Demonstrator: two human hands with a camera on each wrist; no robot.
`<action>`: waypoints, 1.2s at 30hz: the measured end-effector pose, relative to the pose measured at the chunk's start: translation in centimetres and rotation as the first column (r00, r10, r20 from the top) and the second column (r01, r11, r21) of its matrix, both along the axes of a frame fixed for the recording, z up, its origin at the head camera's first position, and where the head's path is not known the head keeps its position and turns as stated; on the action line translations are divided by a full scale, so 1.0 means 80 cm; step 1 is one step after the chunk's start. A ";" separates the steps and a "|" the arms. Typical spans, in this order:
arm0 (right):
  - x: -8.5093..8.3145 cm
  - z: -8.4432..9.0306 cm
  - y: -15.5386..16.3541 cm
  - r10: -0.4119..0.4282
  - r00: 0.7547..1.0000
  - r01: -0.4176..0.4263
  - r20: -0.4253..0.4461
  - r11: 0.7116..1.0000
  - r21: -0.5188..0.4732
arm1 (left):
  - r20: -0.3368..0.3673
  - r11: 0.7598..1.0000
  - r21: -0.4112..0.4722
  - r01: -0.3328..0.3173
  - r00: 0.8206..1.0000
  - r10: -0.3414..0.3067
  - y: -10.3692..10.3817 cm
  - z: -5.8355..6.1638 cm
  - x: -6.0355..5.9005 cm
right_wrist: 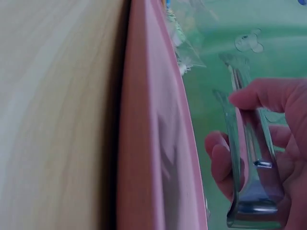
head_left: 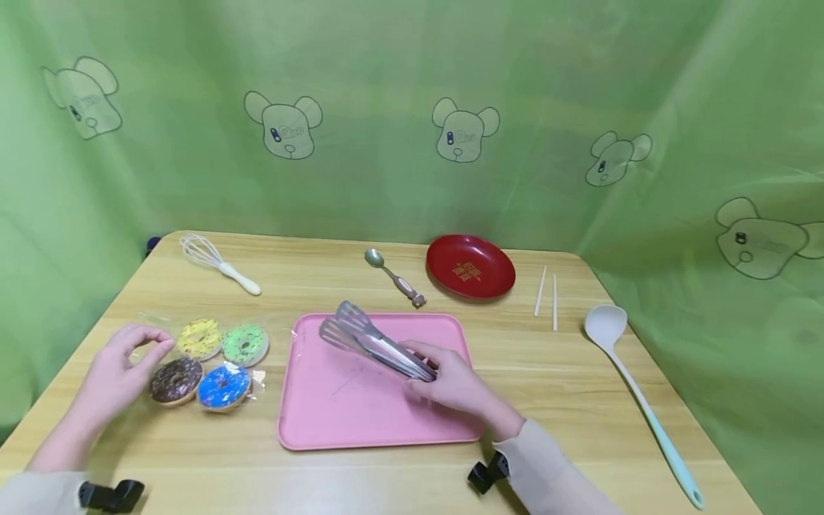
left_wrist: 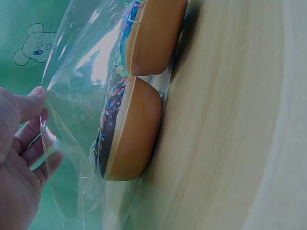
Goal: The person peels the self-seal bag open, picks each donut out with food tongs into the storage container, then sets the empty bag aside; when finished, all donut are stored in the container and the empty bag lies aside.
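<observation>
My left hand (head_left: 122, 365) pinches the edge of a clear plastic bag (left_wrist: 72, 115) between thumb and fingers. Inside the bag lie toy donuts: a yellow one (head_left: 200, 337), a green one (head_left: 237, 345), a chocolate one (head_left: 176, 380) and a blue one (head_left: 223, 387). Over the pink tray (head_left: 360, 422), my right hand (head_left: 450, 379) grips metal tongs (head_left: 386, 350) near their hinged end. The tongs' tips point to the far left, spread slightly apart, with nothing between them. In the right wrist view, the tongs (right_wrist: 254, 167) sit above the tray's rim between thumb and fingers.
Along the back of the table lie a whisk (head_left: 222, 265), a spoon (head_left: 394, 279) and a red plate (head_left: 502, 286). Two white sticks (head_left: 555, 304) and a long ladle (head_left: 644, 393) are on the right. A green curtain (head_left: 386, 193) surrounds the table (head_left: 212, 465).
</observation>
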State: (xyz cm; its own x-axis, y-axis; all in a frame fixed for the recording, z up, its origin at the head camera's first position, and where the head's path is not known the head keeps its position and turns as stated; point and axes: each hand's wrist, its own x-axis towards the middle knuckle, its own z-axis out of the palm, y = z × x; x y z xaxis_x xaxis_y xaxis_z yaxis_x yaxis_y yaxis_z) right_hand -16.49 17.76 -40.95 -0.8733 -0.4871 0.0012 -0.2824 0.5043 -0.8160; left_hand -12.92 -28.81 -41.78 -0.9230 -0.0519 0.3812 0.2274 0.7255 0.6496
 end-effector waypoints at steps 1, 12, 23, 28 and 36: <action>-0.001 0.000 -0.005 0.019 1.000 -0.019 -0.005 1.000 0.016 | -0.007 1.000 0.002 0.004 1.000 -0.004 0.000 0.000 0.000; -0.004 -0.002 -0.059 0.190 0.973 -0.175 -0.133 0.978 0.116 | -0.076 1.000 0.004 0.016 0.997 -0.016 0.001 -0.005 0.000; -0.007 -0.004 -0.095 0.232 0.956 -0.188 -0.178 0.954 0.235 | -0.074 0.999 0.036 0.030 0.997 -0.028 0.003 -0.004 -0.001; -0.009 0.003 -0.110 0.208 0.975 -0.186 -0.081 0.958 0.220 | -0.107 0.998 0.045 0.031 0.994 -0.026 0.005 -0.008 -0.002; -0.012 0.014 -0.132 0.134 0.971 -0.157 0.199 0.982 0.105 | -0.162 0.998 0.049 0.027 0.987 -0.018 0.008 -0.012 -0.003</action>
State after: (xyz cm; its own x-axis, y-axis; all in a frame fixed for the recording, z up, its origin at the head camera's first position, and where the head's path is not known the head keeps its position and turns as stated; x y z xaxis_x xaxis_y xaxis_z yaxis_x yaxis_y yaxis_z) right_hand -17.41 7.22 -39.85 -0.7713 -0.5959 -0.2236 -0.2054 0.5656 -0.7987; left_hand -13.16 -28.17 -42.74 -0.8507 -0.0550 0.5228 0.3482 0.6861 0.6388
